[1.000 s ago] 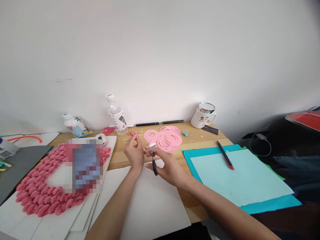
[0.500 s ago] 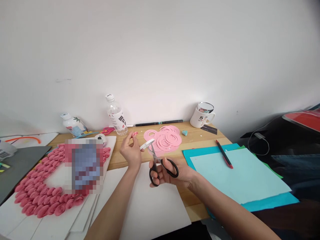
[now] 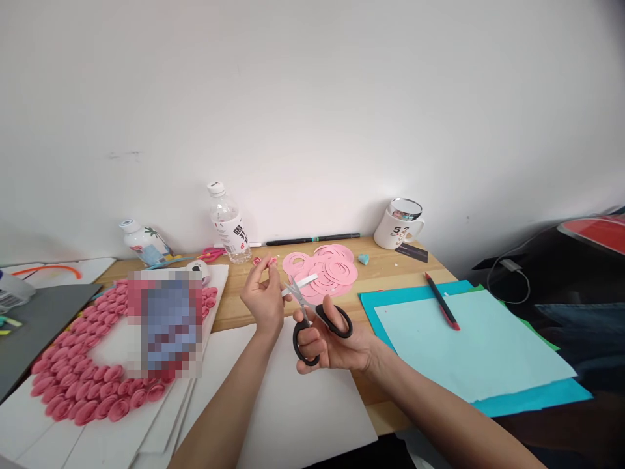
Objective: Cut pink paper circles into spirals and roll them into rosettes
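Note:
My left hand (image 3: 263,296) is closed, pinching a small pink paper flower (image 3: 272,262) between thumb and finger. Its lower fingers also hold a white strip (image 3: 307,281) that sticks out to the right. My right hand (image 3: 327,339) has its fingers through the black handles of the scissors (image 3: 303,301); the blades are spread across the strip. Behind the hands lies a pile of pink paper rings (image 3: 332,270). At the left, rows of pink paper flowers (image 3: 81,389) form a curve on a white board, beside a blurred patch.
A water bottle (image 3: 232,228), a small white bottle (image 3: 145,244) and a mug (image 3: 396,227) stand near the wall. Blue sheets (image 3: 469,345) with a red and black pen (image 3: 442,301) are at the right. White paper (image 3: 297,404) lies under my hands.
The white strip now reaches further right past the scissor blades, which are spread wider. My left hand has shifted slightly right. Another small pink piece now shows behind it.

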The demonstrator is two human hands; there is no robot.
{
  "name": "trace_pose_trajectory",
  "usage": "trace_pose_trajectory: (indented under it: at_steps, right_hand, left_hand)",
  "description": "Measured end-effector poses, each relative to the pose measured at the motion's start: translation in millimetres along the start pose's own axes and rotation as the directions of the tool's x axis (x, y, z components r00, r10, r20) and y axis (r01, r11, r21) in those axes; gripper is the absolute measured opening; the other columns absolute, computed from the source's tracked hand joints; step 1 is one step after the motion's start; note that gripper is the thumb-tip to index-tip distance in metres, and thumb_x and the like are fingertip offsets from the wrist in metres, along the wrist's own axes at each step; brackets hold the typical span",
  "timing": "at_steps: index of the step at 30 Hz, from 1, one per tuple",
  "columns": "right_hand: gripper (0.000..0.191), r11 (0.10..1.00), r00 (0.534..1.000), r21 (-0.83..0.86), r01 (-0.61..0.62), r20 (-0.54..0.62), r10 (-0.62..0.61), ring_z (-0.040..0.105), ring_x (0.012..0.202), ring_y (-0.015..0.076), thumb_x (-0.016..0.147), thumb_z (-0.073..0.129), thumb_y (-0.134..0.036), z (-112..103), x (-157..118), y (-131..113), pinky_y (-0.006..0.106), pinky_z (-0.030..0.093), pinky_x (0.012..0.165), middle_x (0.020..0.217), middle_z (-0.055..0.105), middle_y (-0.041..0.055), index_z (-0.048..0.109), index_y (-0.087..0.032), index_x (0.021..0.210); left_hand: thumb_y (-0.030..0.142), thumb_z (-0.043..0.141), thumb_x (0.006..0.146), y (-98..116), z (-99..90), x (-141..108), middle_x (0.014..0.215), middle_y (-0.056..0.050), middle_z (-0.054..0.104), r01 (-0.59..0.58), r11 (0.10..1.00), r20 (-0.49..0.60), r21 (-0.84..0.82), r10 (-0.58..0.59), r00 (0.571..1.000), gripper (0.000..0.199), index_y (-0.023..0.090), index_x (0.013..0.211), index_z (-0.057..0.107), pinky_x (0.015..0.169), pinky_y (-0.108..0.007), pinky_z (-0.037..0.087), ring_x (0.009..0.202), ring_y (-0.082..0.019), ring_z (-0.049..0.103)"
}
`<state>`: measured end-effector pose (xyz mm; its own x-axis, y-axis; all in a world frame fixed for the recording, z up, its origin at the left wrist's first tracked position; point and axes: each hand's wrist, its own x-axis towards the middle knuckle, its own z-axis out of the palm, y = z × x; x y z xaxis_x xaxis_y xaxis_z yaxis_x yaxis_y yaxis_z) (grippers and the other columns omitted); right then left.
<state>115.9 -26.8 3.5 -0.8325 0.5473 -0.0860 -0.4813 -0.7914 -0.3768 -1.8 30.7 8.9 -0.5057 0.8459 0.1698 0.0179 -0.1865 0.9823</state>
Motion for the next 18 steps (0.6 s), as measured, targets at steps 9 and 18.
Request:
trace_pose_trajectory:
  at_steps: [9, 18]
  right_hand:
    - [0.051, 1.000, 0.998, -0.009, -0.027, -0.062, 0.026, 0.025, 0.045, 0.0012, 0.060, 0.066, -0.061, 5.4, -1.6, 0.2, 0.030, 0.040, 0.073, 0.060, 0.033, -0.0104, 0.048, -0.020, 0.085]
    - [0.050, 0.988, 1.000, -0.154, 0.023, 0.021, -0.020, 0.014, 0.036, -0.0014, 0.065, 0.061, -0.064, -14.0, -4.7, 3.9, 0.020, 0.039, 0.052, 0.051, 0.027, -0.0139, 0.047, -0.019, 0.081]
  left_hand:
    - [0.038, 0.058, 0.074, -1.5, -0.5, -1.2, 0.066, -0.002, 0.066, 0.026, 1.000, 0.022, -0.002, -0.026, 0.999, 0.038, 0.016, 0.104, 0.065, 0.025, -0.014, 0.033, 0.029, -0.003, 0.040]
    - [0.035, 0.055, 0.077, -6.1, -0.7, -1.5, 0.097, -0.008, 0.067, -0.089, 0.995, 0.022, 0.042, 0.088, 0.996, 0.031, 0.017, 0.101, 0.066, 0.029, -0.015, 0.037, 0.037, -0.002, 0.046]
